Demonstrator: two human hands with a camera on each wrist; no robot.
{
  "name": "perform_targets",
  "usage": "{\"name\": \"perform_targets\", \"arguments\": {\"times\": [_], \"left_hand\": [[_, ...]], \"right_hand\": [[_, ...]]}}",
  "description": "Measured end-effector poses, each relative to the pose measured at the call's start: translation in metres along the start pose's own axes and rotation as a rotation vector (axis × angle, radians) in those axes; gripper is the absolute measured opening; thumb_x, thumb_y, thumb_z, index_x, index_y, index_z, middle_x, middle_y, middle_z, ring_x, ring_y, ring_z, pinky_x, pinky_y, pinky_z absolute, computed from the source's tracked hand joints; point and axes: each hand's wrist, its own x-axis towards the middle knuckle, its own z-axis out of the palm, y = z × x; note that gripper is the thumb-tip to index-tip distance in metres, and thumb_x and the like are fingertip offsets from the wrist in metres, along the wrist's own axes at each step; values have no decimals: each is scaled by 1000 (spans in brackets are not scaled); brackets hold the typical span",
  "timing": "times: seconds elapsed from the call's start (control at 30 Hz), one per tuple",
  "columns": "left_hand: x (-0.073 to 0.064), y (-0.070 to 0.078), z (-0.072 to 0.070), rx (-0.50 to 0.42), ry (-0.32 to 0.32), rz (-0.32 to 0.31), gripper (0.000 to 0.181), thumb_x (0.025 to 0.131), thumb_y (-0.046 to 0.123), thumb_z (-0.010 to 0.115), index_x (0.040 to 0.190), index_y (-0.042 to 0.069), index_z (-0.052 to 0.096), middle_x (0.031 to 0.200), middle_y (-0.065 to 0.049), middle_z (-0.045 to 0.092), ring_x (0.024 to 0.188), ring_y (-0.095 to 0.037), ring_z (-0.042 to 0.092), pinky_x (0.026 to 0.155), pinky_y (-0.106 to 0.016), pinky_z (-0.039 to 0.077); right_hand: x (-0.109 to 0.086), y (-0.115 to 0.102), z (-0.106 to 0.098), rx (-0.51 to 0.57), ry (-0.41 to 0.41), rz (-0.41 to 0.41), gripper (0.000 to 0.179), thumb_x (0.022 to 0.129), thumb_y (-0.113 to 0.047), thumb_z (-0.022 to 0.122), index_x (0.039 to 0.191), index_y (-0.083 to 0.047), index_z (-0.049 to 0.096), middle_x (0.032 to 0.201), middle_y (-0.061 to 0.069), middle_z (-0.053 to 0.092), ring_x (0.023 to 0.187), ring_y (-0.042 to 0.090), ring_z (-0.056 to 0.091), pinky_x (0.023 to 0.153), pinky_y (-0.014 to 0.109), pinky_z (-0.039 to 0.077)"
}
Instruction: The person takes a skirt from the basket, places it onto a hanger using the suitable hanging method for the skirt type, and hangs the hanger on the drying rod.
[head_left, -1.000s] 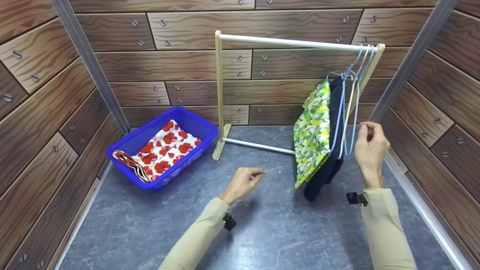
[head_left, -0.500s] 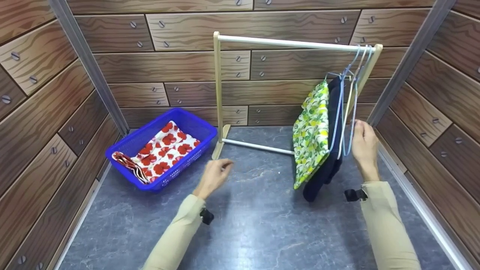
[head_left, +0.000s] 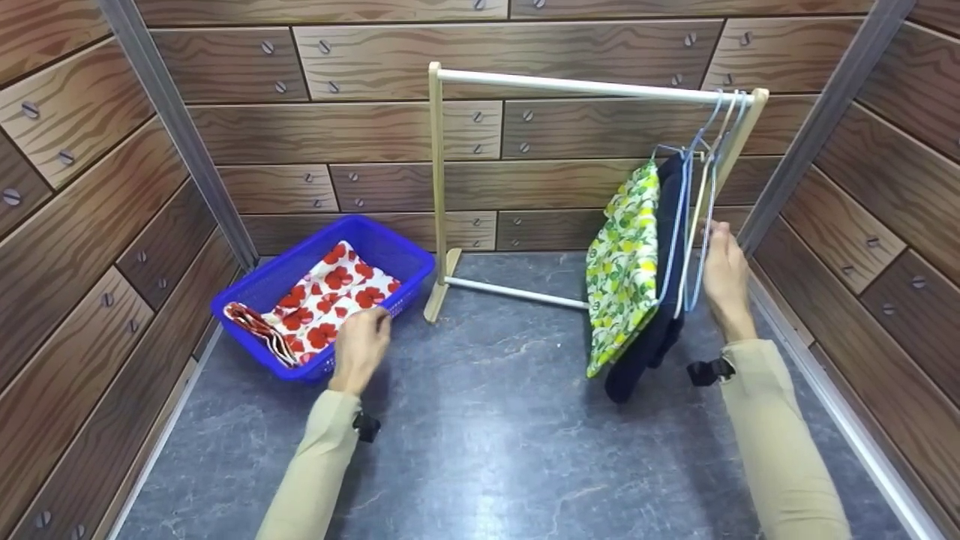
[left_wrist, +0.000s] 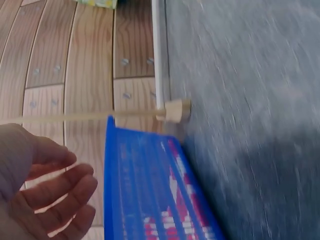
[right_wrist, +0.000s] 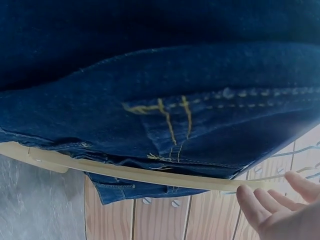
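Note:
My left hand (head_left: pixel 361 349) is over the right rim of the blue plastic basket (head_left: pixel 397 251), its fingers loosely bent. In the left wrist view those fingers hold nothing, beside the basket wall (left_wrist: pixel 140 170). Inside the basket lies a folded white cloth with red flowers (head_left: pixel 341 277). My right hand (head_left: pixel 726 281) is at the right end of the rack, close beside a blue wire hanger (head_left: pixel 709 232). The right wrist view has its fingers loosely extended near the rack's wooden post (right_wrist: pixel 130 172) and some hanger wires, with dark blue denim (right_wrist: pixel 210 75) filling the upper part.
The clothes rack has a white top rail (head_left: pixel 562 82) and a wooden left post (head_left: pixel 437 172). A lemon-print cloth (head_left: pixel 626 262) hangs in front of the dark denim garment (head_left: pixel 637 367). Bare blue and white hangers crowd the right end. Wood-patterned walls enclose the grey floor (head_left: pixel 487 450).
My left hand has moved left across the floor to the basket. My right hand has shifted slightly left and away from me, closer to the hangers. The cloths stay where they were.

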Motion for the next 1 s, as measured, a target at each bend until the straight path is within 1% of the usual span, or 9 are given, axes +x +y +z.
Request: {"name": "perform_targets", "arguments": {"times": [0.17, 0.27, 0.33, 0.43, 0.53, 0.63, 0.8, 0.87, 1.0], "left_hand": [[2, -16, -11, 99, 78, -36, 12, 87, 12, 67, 86, 2, 74, 80, -21, 70, 77, -44, 66, 67, -55, 50], [1, -28, -17, 158, 98, -94, 21, 89, 18, 67, 90, -2, 73, 85, -26, 69, 82, -48, 64, 70, -59, 48], [-1, -36, -21, 196, 82, -152, 30, 91, 25, 66, 87, -4, 71, 86, -28, 68, 84, -50, 63, 71, -61, 47], [-6, -47, -27, 255, 32, -231, 41, 92, 33, 64, 82, -6, 70, 89, -32, 67, 87, -52, 62, 74, -61, 46], [-8, -54, -32, 303, -32, -281, 45, 93, 34, 60, 79, -8, 69, 95, -35, 65, 93, -54, 59, 84, -61, 43], [-8, -59, -37, 325, -57, -314, 44, 93, 31, 58, 86, -10, 69, 107, -39, 60, 106, -56, 51, 95, -62, 36], [-8, -66, -44, 328, -74, -383, 51, 91, 28, 63, 114, -18, 60, 134, -50, 35, 133, -61, 25, 104, -67, 27], [-8, -68, -46, 325, -92, -413, 59, 90, 29, 63, 123, -20, 53, 139, -53, 25, 137, -63, 16, 107, -69, 23], [-7, -71, -48, 329, -118, -444, 66, 90, 32, 61, 128, -21, 47, 140, -56, 19, 137, -66, 12, 110, -69, 18]], "right_hand": [[6, -2, -3, 3, -16, -59, 61, 106, -47, 22, 148, -7, 41, 158, 13, 33, 147, 32, 26, 122, 44, 17], [8, -4, -4, 29, -51, -85, 63, 106, -47, 23, 149, -5, 39, 161, 11, 26, 150, 30, 21, 123, 42, 14], [10, -5, -5, 43, -75, -92, 64, 105, -48, 22, 150, -6, 37, 162, 10, 23, 150, 30, 18, 124, 42, 12], [12, -6, -6, 27, -111, -94, 66, 105, -51, 19, 152, -7, 35, 164, 9, 19, 151, 31, 15, 124, 45, 11], [13, -7, -7, 1, -134, -88, 68, 104, -52, 16, 153, -8, 32, 164, 9, 15, 151, 32, 11, 123, 47, 8], [16, -8, -8, -13, -152, -79, 69, 104, -52, 13, 154, -7, 29, 165, 12, 11, 152, 33, 8, 124, 48, 5], [18, -10, -7, -39, -167, -73, 69, 104, -50, 7, 154, -6, 28, 164, 14, 8, 151, 36, 6, 123, 50, 4], [19, -11, -7, -46, -174, -77, 70, 104, -49, 5, 154, -6, 28, 164, 15, 9, 151, 36, 6, 123, 50, 4], [22, -12, -6, -48, -183, -91, 69, 104, -48, 3, 155, -5, 25, 163, 16, 12, 151, 36, 7, 123, 49, 5]]}}
